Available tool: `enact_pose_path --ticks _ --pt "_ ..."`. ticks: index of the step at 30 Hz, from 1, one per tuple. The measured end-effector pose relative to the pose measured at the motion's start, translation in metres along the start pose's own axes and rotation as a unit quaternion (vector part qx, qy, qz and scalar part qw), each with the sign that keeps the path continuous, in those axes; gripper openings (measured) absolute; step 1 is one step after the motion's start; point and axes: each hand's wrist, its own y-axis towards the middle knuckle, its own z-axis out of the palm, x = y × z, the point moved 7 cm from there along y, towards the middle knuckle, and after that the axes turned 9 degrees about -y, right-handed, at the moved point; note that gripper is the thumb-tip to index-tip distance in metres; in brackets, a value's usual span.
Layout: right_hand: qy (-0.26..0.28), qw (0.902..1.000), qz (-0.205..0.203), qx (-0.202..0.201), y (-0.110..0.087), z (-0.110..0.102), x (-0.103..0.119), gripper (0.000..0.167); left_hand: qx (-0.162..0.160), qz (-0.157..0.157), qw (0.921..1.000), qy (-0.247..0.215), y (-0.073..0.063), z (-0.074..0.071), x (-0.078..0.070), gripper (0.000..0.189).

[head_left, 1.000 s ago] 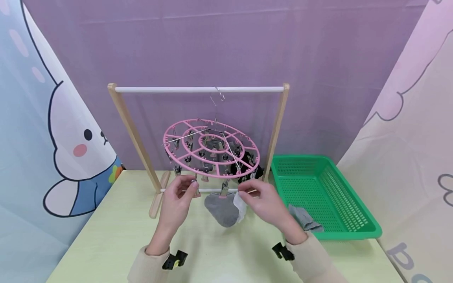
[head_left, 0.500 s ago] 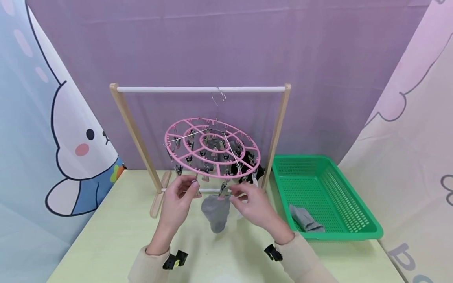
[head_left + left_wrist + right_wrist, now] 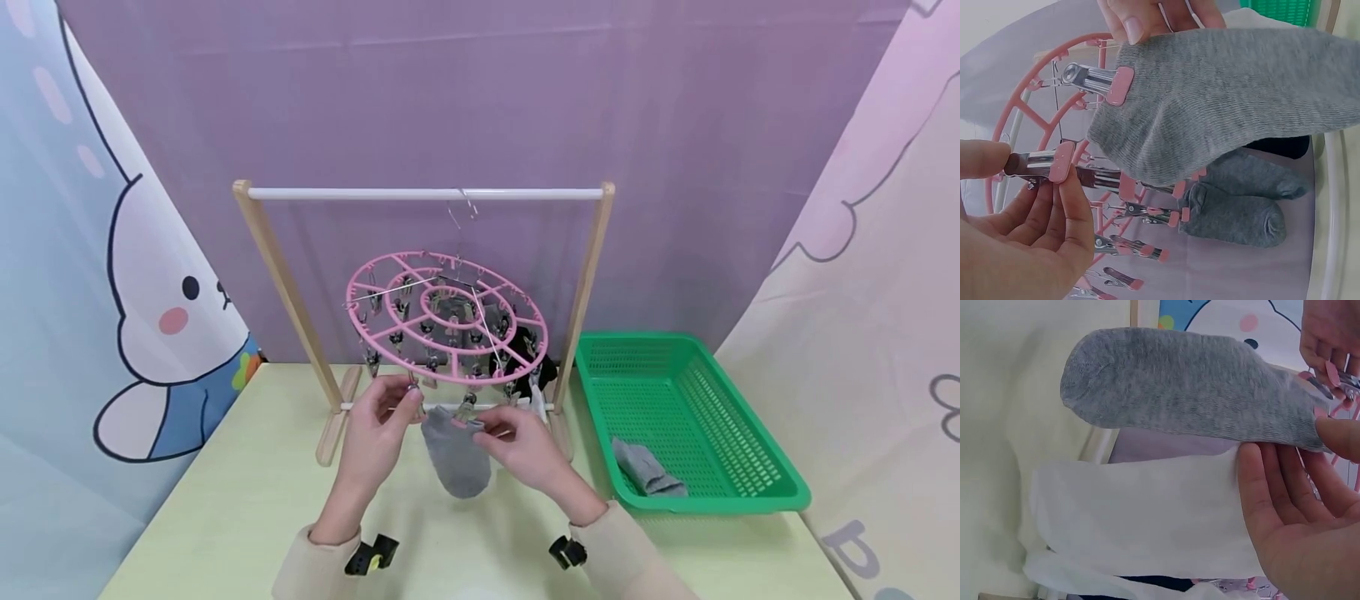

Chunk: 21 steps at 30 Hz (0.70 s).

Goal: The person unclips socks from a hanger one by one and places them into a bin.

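Note:
A grey sock [image 3: 459, 463] hangs by its cuff from a metal clip with pink tips [image 3: 1094, 82] on the round pink drying hanger [image 3: 454, 380]. My right hand [image 3: 521, 442] pinches the right edge of the sock's cuff, thumb on one side and fingers on the other. My left hand [image 3: 381, 423] holds a second clip [image 3: 1040, 164] between thumb and fingers, left of the sock; no cloth is in that clip. Behind the sock, in the right wrist view, white socks [image 3: 1141, 519] hang close to my right hand.
The hanger hooks over the white bar [image 3: 360, 194] of a wooden-legged rack. More grey socks [image 3: 1235, 219] and a black item [image 3: 522, 350] hang at the back. At right stands a green basket [image 3: 757, 433] holding a grey cloth item [image 3: 647, 468].
My right hand has moved left, from beside the white sock to the grey sock's cuff, which it now pinches. The grey sock has turned on its clip. My left hand stays put.

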Motion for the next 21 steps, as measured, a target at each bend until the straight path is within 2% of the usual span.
enact_pose_path --ticks 9,15,18,20,21 --pt "0.004 1.0 0.006 -0.001 -0.001 0.001 0.004 0.008 -0.021 0.034 0.9982 0.044 0.001 -0.003 -0.004 0.026" --pt "0.023 0.9997 0.008 0.006 -0.002 -0.002 0.01 0.011 -0.045 0.061 0.9939 0.08 0.0 -0.005 -0.01 0.03" --pt "0.03 0.9993 0.013 0.016 -0.003 -0.003 0.011 0.012 -0.071 0.108 0.987 0.095 -0.005 -0.004 -0.02 0.035" --pt "0.035 0.9991 0.012 0.022 -0.004 -0.003 0.012 0.012 -0.09 0.161 0.9767 0.109 -0.01 -0.001 -0.031 0.036" --pt "0.037 0.999 0.011 0.024 -0.004 -0.003 0.013 0.011 -0.099 0.192 0.9688 0.122 -0.012 0.0 -0.037 0.036"
